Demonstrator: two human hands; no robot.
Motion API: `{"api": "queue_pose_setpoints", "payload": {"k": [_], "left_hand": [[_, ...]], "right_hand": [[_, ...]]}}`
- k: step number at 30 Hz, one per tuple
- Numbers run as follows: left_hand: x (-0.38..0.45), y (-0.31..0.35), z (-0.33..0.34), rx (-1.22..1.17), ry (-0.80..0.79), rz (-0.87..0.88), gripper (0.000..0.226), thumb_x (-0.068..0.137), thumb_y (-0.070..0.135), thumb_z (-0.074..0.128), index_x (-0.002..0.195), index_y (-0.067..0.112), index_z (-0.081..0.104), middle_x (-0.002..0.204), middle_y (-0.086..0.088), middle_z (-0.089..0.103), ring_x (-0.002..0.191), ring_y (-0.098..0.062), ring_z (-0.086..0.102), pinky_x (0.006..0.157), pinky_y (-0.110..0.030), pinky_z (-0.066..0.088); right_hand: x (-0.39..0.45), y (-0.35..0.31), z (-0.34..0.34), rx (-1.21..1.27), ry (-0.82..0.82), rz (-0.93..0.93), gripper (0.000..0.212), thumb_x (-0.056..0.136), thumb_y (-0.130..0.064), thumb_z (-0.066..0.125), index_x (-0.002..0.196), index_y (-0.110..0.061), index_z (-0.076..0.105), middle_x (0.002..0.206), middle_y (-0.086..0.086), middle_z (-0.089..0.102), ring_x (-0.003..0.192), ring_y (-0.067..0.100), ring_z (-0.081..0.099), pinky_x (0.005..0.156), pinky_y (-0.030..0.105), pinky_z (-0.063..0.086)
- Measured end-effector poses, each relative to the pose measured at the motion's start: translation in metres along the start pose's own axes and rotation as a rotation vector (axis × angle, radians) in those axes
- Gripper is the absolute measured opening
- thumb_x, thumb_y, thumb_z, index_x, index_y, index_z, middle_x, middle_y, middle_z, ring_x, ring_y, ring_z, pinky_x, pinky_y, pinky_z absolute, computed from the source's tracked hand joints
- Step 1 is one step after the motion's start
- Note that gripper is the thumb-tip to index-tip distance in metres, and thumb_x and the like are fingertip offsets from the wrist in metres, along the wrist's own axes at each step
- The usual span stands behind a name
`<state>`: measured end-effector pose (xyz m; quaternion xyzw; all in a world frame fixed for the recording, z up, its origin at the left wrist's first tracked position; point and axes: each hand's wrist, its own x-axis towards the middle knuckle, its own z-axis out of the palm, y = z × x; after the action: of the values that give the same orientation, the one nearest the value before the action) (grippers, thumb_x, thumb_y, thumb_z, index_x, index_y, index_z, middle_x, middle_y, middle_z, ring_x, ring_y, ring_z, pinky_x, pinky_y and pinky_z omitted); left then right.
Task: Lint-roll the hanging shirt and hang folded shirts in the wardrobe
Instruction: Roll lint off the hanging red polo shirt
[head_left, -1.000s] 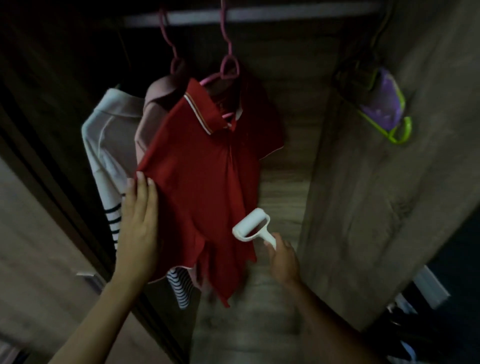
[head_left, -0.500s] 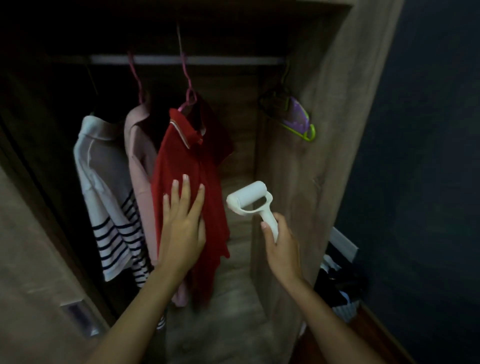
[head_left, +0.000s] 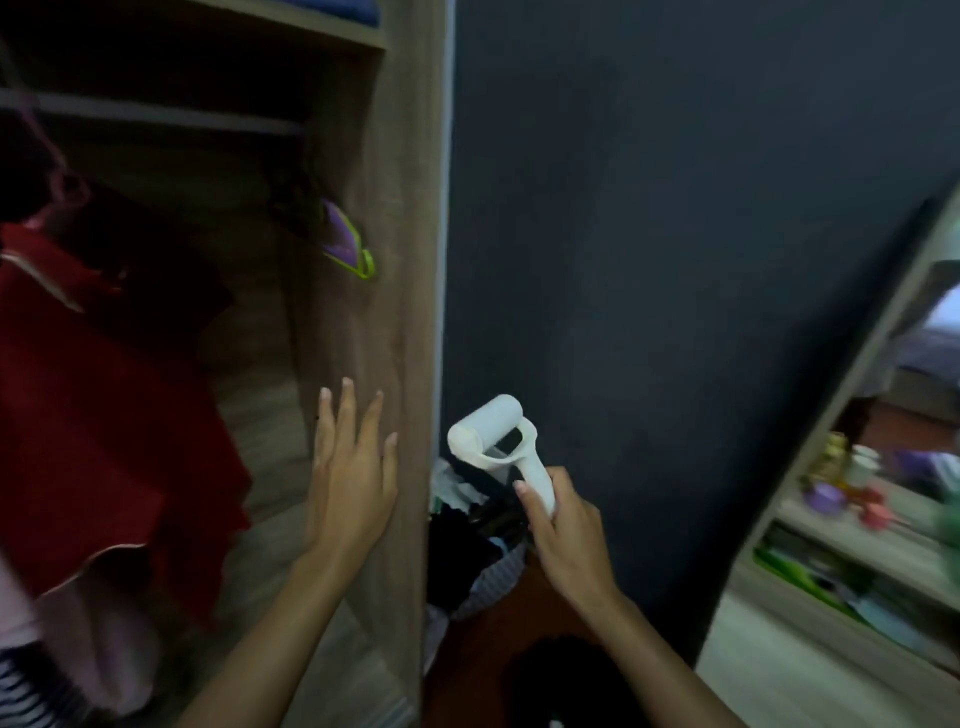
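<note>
My right hand (head_left: 563, 530) grips the roller (head_left: 498, 441) by its handle, drum up, before the dark wall (head_left: 649, 234). My left hand (head_left: 350, 478), fingers spread, is raised before the wardrobe (head_left: 400, 312) side panel; contact unclear. Red shirt (head_left: 104, 415) hangs at left.

The wardrobe (head_left: 410, 218) is wood-grain board, grey-brown and matt, its streaked grain plainest on the side panel. The lint roller (head_left: 493, 441) looks like smooth white plastic with a faint sheen, handle and frame alike (the roll itself reads just as pale and smooth). The red shirt (head_left: 98, 415) is soft matt cloth, with a pale trim along its collar and hem. The hanger (head_left: 348, 244) on the side panel seems glossy plastic, purple edged in lime green. The wall (head_left: 649, 234) is flat, dark and matt.
</note>
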<state>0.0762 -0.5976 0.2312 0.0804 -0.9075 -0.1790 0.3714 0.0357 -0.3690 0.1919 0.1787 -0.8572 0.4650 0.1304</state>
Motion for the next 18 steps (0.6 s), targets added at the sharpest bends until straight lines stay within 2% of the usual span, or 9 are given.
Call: {"api": "queue_pose_setpoints", "payload": {"k": [3,7,11,14,18], "left_hand": [[-0.001,0.052,0.04,-0.061,-0.046,0.024,0.045,0.097,0.017,0.047,0.14,0.002,0.043,0.153,-0.024,0.025,0.144,-0.04,0.013,0.112,-0.055,0.029],[-0.016,0.143,0.091,-0.148,-0.141,0.086,0.046,0.099,0.02,0.046,0.142,0.004,0.04,0.156,-0.02,0.02,0.146,-0.036,0.009,0.116,-0.049,0.021],[-0.052,0.227,0.142,-0.209,-0.236,0.128,0.047,0.097,0.019,0.048,0.142,0.004,0.041,0.155,-0.02,0.022,0.146,-0.036,0.013,0.116,-0.05,0.025],[-0.084,0.273,0.176,-0.188,-0.321,0.169,0.048,0.098,0.022,0.047,0.143,0.007,0.04,0.156,-0.018,0.023,0.146,-0.034,0.015,0.116,-0.047,0.025],[-0.126,0.32,0.222,-0.119,-0.468,0.205,0.05,0.099,0.027,0.044,0.145,0.008,0.037,0.156,-0.018,0.022,0.146,-0.033,0.014,0.116,-0.045,0.023]], "right_hand": [[-0.014,0.036,-0.051,-0.042,0.051,0.077,0.024,0.094,-0.053,0.046,0.088,-0.03,0.05,0.062,-0.006,0.056,0.054,0.006,0.053,0.053,0.03,0.042],[-0.039,0.087,-0.128,-0.1,0.147,0.185,0.023,0.095,-0.046,0.049,0.08,-0.03,0.044,0.058,-0.007,0.05,0.053,0.005,0.05,0.051,0.022,0.036],[-0.072,0.144,-0.199,-0.158,0.21,0.299,0.021,0.094,-0.045,0.052,0.088,-0.025,0.05,0.067,-0.005,0.057,0.06,0.006,0.053,0.053,0.025,0.036],[-0.1,0.184,-0.234,-0.149,0.229,0.386,0.018,0.093,-0.043,0.056,0.095,-0.025,0.052,0.073,-0.01,0.058,0.065,0.004,0.055,0.053,0.024,0.037],[-0.134,0.247,-0.264,-0.162,0.23,0.561,0.025,0.091,-0.044,0.058,0.093,-0.02,0.051,0.076,-0.008,0.061,0.068,0.012,0.057,0.053,0.027,0.038]]}}
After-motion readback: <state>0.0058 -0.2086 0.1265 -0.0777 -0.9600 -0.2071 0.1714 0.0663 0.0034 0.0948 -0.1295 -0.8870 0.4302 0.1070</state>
